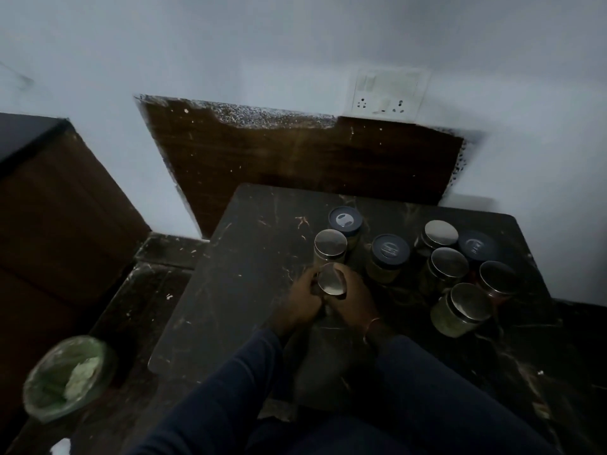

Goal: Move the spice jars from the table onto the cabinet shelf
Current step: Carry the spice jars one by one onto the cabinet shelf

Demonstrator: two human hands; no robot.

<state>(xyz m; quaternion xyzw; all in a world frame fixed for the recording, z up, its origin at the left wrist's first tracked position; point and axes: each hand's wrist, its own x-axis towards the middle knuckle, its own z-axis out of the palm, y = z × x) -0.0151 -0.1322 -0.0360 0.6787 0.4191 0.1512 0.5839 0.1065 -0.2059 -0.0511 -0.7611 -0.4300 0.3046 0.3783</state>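
An upright steel-lidded glass jar [331, 280], gripped by the left hand [303, 298] and right hand [354, 300], is mid-worktop [249, 264], a twin jar [330, 246] just beside it at 12 o'clock, two dark-lidded jars [390, 250] around 1 o'clock, and five clustered jars [449, 263] at 3 o'clock.

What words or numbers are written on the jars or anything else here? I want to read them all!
Nothing is readable in this dim, blurred picture.
Back dark lid: pale mark, too blurred to read.
Middle dark lid: pale marks, too blurred to read.
Right dark lid: faint marks, too blurred to read.
Wall switch plate: no letters visible.
Shiny-lidded jar, held by left hand and right hand: no writing visible.
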